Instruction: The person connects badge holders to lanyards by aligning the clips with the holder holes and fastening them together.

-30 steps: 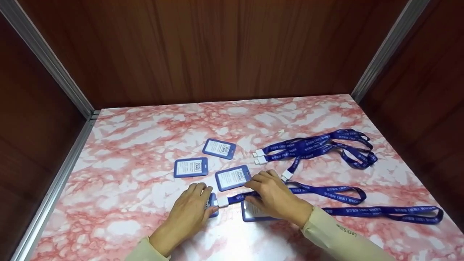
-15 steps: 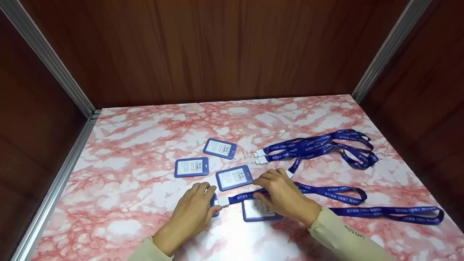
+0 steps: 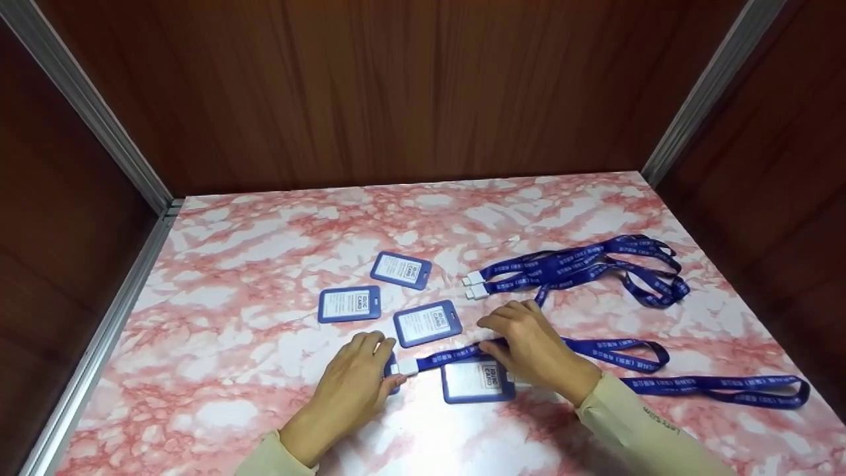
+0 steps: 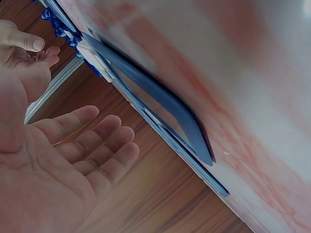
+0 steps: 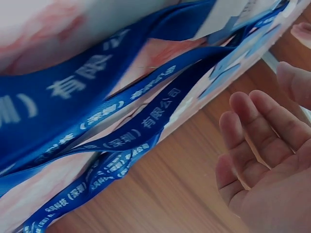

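Note:
My left hand (image 3: 353, 370) lies over a blue badge holder (image 3: 391, 378), hiding most of it, with the thumb beside the white clip (image 3: 408, 366). In the left wrist view that hand's fingers are loosely extended beside a badge holder (image 4: 165, 99). From the clip a dark blue lanyard (image 3: 444, 358) with white lettering runs right and passes beneath my right hand (image 3: 532, 344). The right wrist view has its fingers relaxed and apart from the lanyard straps (image 5: 97, 75). Partly under that strap lies another badge holder (image 3: 472, 385), its lanyard (image 3: 727, 389) stretching right past the forearm.
Beyond the hands lie a badge holder (image 3: 428, 323), a second badge holder (image 3: 349, 305) and a third badge holder (image 3: 401, 270). A pile of lanyards (image 3: 575, 268) with white clips sits at the back right. Brown panels (image 3: 410, 92) wall in the marbled table (image 3: 264, 231).
My right hand has slid right along the lanyard, uncovering more of the badge holder in front of it. The left hand has shifted slightly right and then stayed.

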Demonstrator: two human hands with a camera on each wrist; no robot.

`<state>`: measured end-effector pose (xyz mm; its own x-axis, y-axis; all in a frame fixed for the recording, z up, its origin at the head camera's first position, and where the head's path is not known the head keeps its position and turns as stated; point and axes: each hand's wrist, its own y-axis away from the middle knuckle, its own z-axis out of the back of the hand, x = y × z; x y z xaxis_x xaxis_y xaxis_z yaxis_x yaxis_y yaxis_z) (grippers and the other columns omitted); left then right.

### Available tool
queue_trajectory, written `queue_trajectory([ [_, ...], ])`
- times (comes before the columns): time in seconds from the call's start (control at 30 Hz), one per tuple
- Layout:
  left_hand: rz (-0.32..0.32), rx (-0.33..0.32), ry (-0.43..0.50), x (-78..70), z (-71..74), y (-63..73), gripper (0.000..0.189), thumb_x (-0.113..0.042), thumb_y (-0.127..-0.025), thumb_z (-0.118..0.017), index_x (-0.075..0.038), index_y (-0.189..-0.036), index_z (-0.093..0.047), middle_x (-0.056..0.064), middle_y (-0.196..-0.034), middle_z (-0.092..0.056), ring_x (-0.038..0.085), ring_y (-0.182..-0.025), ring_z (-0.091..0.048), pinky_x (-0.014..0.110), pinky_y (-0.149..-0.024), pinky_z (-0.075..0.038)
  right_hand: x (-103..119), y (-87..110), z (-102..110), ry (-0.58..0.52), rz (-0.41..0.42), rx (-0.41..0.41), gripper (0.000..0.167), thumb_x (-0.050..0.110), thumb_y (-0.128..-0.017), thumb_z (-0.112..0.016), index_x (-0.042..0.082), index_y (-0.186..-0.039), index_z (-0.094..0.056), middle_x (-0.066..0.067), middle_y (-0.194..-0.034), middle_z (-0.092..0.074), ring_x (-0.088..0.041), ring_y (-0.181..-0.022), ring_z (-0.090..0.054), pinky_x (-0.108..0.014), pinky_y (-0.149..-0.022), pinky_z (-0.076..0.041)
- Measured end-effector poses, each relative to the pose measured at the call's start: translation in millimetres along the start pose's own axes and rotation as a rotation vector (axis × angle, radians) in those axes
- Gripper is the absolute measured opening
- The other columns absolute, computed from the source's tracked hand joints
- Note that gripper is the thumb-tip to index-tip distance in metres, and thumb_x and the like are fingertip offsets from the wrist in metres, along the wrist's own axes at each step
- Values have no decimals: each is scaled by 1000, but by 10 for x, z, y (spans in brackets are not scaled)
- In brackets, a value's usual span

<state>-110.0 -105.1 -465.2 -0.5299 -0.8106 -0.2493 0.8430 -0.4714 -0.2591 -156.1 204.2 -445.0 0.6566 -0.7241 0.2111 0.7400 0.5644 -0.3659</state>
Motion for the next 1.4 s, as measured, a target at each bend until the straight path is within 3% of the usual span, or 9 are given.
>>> queue_trajectory([
  [0.27,16,34,12,-24,6,-6,57,-43,-97,-69,-1,-135,-62,14,-130,-60,33,-124,-55,49,-106,-47,-79,16,43,18,-25,-2,27,19,-85,-85,10,-109,-77,-3,-105,-76,-24,-100,-66,-46,-90,-46],
  [0.57,8,13,11,19,-3,6,55,-40,-96,-71,-1,-134,-62,16,-131,-60,34,-125,-55,50,-107,-45,-236,36,108,37,-17,-63,28,13,-81,-89,8,-106,-77,-5,-100,-77,-26,-96,-67,-45,-81,-45],
  [0.87,27,51,15,54,20,-2,59,-43,-97,-68,-1,-138,-60,17,-135,-59,35,-128,-53,51,-110,-43,-387,84,172,50,-33,-58,33,0,-80,-85,7,-111,-76,-8,-105,-76,-29,-99,-65,-49,-85,-44],
  [1.13,27,23,37,118,87,-13,58,-39,-95,-72,0,-137,-60,19,-137,-58,37,-130,-51,52,-110,-42,-534,102,201,81,-34,-66,35,2,-74,-90,8,-106,-78,-8,-104,-77,-29,-92,-64,-45,-79,-42],
  [1.4,51,55,54,161,118,5,59,-39,-96,-71,0,-139,-58,20,-142,-55,38,-134,-49,54,-112,-40,-655,108,193,128,-32,-52,34,-1,-75,-87,8,-107,-79,-8,-105,-78,-29,-88,-61,-42,-74,-37],
])
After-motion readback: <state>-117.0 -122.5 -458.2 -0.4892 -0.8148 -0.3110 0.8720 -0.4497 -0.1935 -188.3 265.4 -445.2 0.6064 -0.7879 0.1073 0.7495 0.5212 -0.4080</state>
